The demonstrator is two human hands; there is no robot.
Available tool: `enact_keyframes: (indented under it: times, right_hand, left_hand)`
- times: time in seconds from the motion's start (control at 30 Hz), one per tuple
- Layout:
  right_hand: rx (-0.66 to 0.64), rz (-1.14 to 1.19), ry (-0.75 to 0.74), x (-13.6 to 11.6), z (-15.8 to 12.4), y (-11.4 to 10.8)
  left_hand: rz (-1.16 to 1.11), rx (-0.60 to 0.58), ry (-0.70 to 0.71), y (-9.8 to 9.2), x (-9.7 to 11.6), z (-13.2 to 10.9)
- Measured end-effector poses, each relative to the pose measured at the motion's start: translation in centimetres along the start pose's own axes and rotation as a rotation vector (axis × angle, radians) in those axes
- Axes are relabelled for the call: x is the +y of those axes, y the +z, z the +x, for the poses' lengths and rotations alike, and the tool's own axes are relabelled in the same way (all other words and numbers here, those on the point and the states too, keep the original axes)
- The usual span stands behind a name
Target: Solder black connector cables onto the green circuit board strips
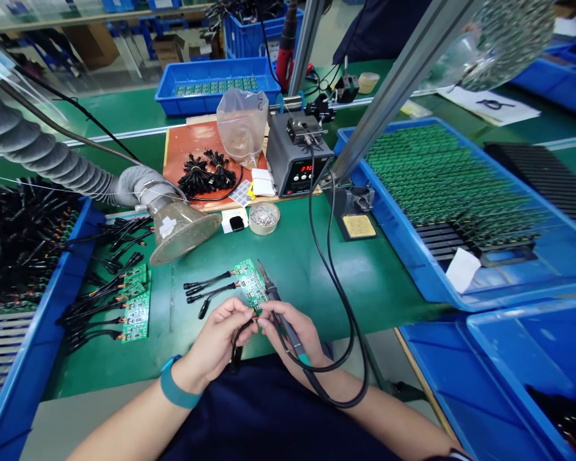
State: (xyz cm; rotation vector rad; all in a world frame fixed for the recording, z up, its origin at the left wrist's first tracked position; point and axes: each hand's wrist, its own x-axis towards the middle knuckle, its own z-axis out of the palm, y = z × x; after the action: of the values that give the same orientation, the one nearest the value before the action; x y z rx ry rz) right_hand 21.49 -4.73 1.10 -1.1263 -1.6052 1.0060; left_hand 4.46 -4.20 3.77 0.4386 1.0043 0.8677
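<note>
At the front of the green bench my two hands meet, fingertips almost touching. My left hand (224, 336) is closed in a pinch on a short black cable (237, 351) whose thin wire ends point toward my right hand. In my right hand (295, 330) lies a soldering iron (284, 314), its tip angled up and away; the thumb and forefinger also pinch near the wire ends. Just beyond the fingertips a green circuit board (250, 282) rests on the bench, with several black connector cables (216, 286) leading off its left side. The fingers hide its near end.
A fume extraction hood (185, 234) hangs left of the board. Behind stand a solder tin (264, 218), a soldering station (298, 157) and an iron stand (355, 214). Finished-looking boards (137, 314) lie left. Blue bins (413, 269) flank the bench. The iron's cord (352, 320) loops over my right forearm.
</note>
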Motion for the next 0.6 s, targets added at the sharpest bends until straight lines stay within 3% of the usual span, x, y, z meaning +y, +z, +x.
enact_keyframes:
  times: [0.23, 0.4, 0.6]
  right_hand:
    - [0.021, -0.024, -0.087, 0.0, 0.2, 0.4]
    - [0.03, -0.035, -0.063, -0.3, 0.3, 0.0]
    - [0.005, -0.02, -0.043, -0.9, 1.0, -0.7]
  left_hand:
    - [-0.086, 0.01, -0.052, -0.3, -0.4, 0.1]
    - [0.135, 0.026, 0.054, -0.4, -0.2, -0.3]
    - [0.327, 0.024, 0.085, -0.8, -0.6, -0.6]
